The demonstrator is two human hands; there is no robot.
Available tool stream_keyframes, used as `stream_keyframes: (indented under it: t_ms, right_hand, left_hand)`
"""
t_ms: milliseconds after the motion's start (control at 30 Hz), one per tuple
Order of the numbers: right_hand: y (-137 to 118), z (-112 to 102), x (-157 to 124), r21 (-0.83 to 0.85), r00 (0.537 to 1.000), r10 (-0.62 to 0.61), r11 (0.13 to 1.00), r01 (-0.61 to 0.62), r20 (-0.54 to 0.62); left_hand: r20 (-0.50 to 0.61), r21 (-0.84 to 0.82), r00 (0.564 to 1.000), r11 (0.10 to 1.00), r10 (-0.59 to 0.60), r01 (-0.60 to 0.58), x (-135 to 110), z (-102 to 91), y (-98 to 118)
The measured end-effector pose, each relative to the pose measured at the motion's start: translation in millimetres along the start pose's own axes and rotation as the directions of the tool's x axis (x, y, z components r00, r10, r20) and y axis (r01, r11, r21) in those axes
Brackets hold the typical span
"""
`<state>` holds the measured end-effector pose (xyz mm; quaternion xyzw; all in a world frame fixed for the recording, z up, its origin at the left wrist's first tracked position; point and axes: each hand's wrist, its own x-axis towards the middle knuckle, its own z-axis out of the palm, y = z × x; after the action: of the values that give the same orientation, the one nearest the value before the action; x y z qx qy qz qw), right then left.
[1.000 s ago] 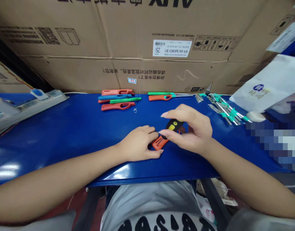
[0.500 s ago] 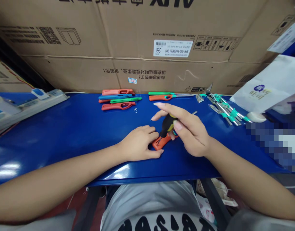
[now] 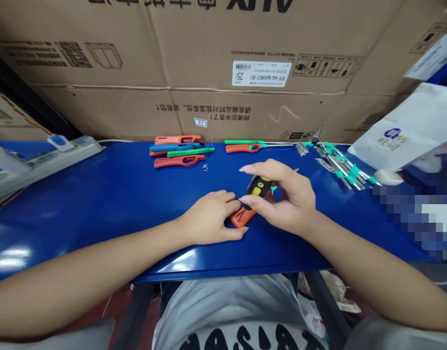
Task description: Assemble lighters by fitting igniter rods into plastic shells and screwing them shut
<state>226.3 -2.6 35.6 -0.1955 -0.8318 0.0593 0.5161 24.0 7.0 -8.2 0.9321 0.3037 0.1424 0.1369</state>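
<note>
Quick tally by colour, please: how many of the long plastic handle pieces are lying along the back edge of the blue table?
Orange-red plastic handle pieces: 4, one partly hidden in the left stack
Green plastic handle pieces: 2
Blue plastic handle piece: 1
Total: 7, not counting the orange piece under the hands or the metal-bladed parts to the right.

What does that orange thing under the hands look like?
The orange handle looks like smooth plastic with dark slots cut in its near end. It lies flat on the blue table, slanting away to the right. The left hand presses on its near end, and the right hand holds a black and yellow screwdriver down on it. Most of it is hidden by the hands.
</note>
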Motion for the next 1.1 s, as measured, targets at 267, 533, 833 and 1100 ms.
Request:
stream_keyframes:
  t_ms: [267,533,833,1100]
  right_hand:
    - [-1.8,1.4,-3.1,0.029,0.994,0.005,1.0,-0.009,0.113]
    - [-0.7,-2.8,-0.7,0.026,0.99,-0.057,0.998,0.054,0.129]
    - [-1.9,-3.3,3.2,-0.07,0.989,-0.116,0.99,0.123,0.092]
    - [0.0,-5.8,2.9,-0.169,0.985,-0.17,0.97,0.173,0.035]
  left_hand:
    - [-0.023,-0.025,1.0,1.0,0.01,-0.01,-0.4,-0.3,0.4]
    - [-0.015,-0.005,1.0,1.0,0.013,-0.013,-0.1,-0.7,0.3]
    - [-0.018,0.026,1.0,1.0,0.007,-0.007,0.1,0.4,0.2]
    - [-0.013,0.016,1.0,1.0,-0.008,0.008,0.1,-0.5,0.8]
